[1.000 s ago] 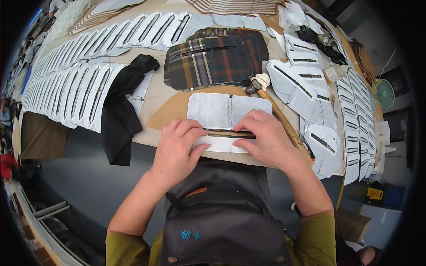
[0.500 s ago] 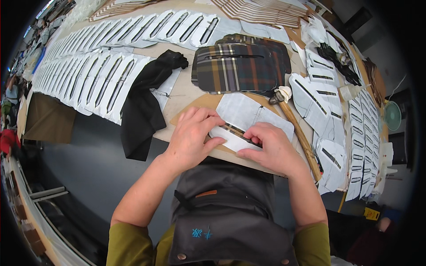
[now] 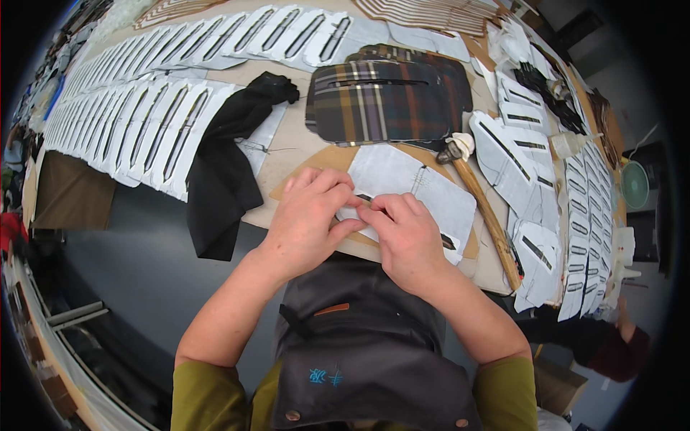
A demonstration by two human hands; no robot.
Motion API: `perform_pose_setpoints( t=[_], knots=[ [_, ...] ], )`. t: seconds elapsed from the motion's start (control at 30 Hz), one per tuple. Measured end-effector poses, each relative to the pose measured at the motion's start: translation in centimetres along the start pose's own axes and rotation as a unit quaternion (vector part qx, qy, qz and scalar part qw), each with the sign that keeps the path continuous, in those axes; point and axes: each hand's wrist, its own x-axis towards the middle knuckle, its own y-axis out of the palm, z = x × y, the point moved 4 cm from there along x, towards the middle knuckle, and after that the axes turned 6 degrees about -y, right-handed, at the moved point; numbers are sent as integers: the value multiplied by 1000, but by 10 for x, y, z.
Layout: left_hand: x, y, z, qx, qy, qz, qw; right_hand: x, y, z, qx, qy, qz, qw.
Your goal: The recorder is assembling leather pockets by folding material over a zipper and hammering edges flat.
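Note:
At the table's front edge lies a white-backed fabric piece (image 3: pixel 442 190) with a dark plaid strip (image 3: pixel 447 241) set along a slot in it. My left hand (image 3: pixel 305 226) has its thumb and fingers pinched on the slot's left end. Close against it, my right hand (image 3: pixel 406 241) pinches the same strip, its fingertips nearly touching the left hand's. Between the hands, most of the strip is hidden by my fingers. Beneath the piece shows a tan board (image 3: pixel 323 159). Just beyond it sits a stack of plaid fabric pieces (image 3: pixel 381 104), the top one slotted.
A wooden-handled hammer (image 3: pixel 487 215) lies right of my work. Black cloth (image 3: pixel 228 161) hangs over the front edge at left. Rows of slotted white pieces (image 3: pixel 154 136) cover the left side; more slotted pieces (image 3: pixel 535 251) and a bottle (image 3: pixel 568 146) are at right. A person (image 3: pixel 622 348) is beyond.
My right hand has moved left along the strip to meet my left hand, uncovering the strip's right end. My left hand stays nearly in place. The view has shifted slightly.

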Motion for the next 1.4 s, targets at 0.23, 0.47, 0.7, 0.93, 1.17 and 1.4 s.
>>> perform_pose_setpoints(
  t=[0.23,0.47,0.7,0.93,1.17,1.4],
  knots=[
    [-2,1,-5,33,29,-9,999,-23,-36,-23,63,176,137,973],
    [12,27,-30,-10,63,54,997,-29,-32,-24,152,193,75,966],
    [11,29,-25,-53,61,47,996,-35,-22,-30,228,193,-4,954],
    [16,34,-30,-83,113,47,989,-39,-27,-19,119,79,-46,989],
    [2,28,-17,21,95,13,995,-41,13,-17,83,-15,-64,994],
    [-5,28,-12,93,133,-10,987,-47,11,-15,10,-39,-75,996]
  ],
)
